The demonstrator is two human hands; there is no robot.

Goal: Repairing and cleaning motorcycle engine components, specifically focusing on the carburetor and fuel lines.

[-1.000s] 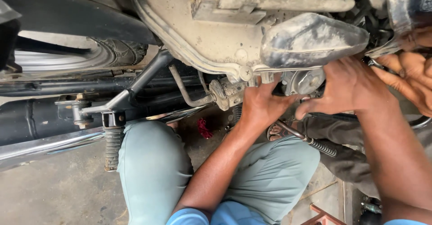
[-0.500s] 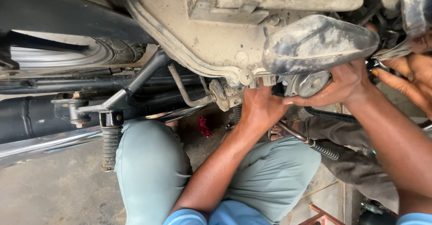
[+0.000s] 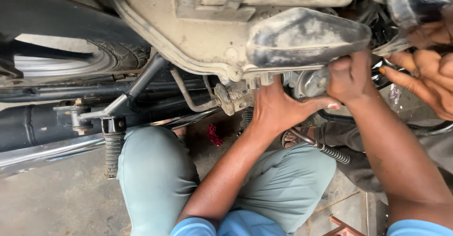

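Dusty motorcycle underside, both hands up at its engine.

Black exhaust pipe (image 3: 28, 122) runs off the left edge; left hand (image 3: 273, 106) presses beneath the grimy engine casing (image 3: 198, 33), fingertips hidden; right hand (image 3: 349, 78) curls closed around a small metal fitting (image 3: 314, 82), mostly covered; another person's hand (image 3: 424, 73) is cut off.

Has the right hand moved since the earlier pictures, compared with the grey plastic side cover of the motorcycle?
Yes. The right hand has moved up and closer to the grey side cover; its fingers now curl against the cover's lower right edge, where before it lay spread below it.
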